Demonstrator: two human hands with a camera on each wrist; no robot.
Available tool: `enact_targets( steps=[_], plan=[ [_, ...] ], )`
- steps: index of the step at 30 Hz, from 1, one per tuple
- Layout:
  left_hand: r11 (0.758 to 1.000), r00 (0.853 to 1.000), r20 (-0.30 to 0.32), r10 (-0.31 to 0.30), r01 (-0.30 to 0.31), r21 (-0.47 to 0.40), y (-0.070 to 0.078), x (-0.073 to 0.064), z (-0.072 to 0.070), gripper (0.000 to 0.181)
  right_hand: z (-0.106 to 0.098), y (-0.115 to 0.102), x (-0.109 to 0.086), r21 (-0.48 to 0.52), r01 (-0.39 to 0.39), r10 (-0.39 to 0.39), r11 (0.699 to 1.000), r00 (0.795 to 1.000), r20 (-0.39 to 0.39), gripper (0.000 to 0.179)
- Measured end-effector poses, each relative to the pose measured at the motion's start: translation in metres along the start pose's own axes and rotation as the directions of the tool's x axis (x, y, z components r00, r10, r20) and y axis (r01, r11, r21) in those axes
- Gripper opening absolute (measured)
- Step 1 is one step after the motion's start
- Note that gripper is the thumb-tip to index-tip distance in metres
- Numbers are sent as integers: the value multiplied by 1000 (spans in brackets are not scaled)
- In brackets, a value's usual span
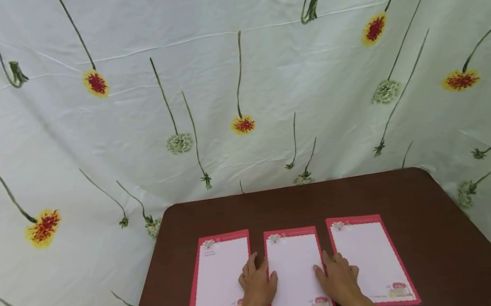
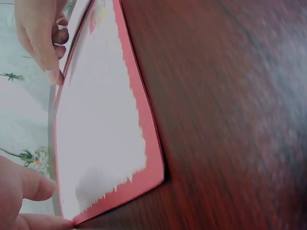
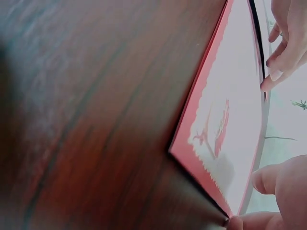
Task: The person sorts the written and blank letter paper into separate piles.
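Note:
Three red-bordered sheets of paper with white middles lie side by side on the table. The middle sheet (image 1: 295, 272) is between my two hands. My left hand (image 1: 258, 286) rests at its left edge, the thumb beside that edge and the fingers over the gap towards the left sheet (image 1: 219, 278). At the opposite edge rests my right hand (image 1: 340, 279), its fingers reaching to the right sheet (image 1: 375, 255). In the left wrist view, a fingertip (image 2: 64, 222) touches the sheet's corner. A fingertip (image 3: 235, 222) is likewise at a corner in the right wrist view.
The dark brown wooden table (image 1: 433, 230) has rounded far corners. Behind and around it hangs a pale cloth (image 1: 191, 13) printed with upside-down flowers. Small printed pictures and lettering mark the sheets' corners.

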State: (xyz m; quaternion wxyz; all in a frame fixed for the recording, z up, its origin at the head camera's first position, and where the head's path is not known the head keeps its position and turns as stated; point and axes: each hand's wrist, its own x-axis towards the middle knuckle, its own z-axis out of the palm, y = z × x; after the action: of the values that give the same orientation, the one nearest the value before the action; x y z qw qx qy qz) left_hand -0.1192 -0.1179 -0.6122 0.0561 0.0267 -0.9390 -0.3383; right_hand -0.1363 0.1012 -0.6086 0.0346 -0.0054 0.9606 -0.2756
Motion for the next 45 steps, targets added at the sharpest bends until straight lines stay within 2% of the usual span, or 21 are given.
enact_targets(
  steps=[5,8,14,21,29,35,40,45],
  plan=[
    [996,999,-7,-54,53,-67,3,4,0,44,0,-3,0,24,22,-21,999,1000,-17,63],
    [992,998,-27,-65,62,-108,3,6,0,41,0,-5,0,23,18,-18,1000,1000,-12,64],
    [987,994,-55,-95,87,-134,5,6,0,37,0,-6,0,31,33,-33,999,999,-23,62],
    [979,991,-50,-121,111,-173,6,7,-1,37,1,-5,-2,45,25,-23,999,999,-42,61],
    [985,995,-50,-82,74,-156,7,6,-3,38,-3,-6,-3,68,12,-8,998,998,-58,61],
    [992,998,-58,-38,30,-121,10,6,-3,38,-6,-5,-2,89,35,-28,995,997,-75,58],
    [990,997,-74,-4,-7,-139,14,7,-5,39,-11,-5,-2,116,62,-49,991,993,-108,49],
    [982,997,-81,-9,-6,-191,20,11,-6,36,-20,-6,-1,163,55,-35,985,991,-126,48]
  ],
)
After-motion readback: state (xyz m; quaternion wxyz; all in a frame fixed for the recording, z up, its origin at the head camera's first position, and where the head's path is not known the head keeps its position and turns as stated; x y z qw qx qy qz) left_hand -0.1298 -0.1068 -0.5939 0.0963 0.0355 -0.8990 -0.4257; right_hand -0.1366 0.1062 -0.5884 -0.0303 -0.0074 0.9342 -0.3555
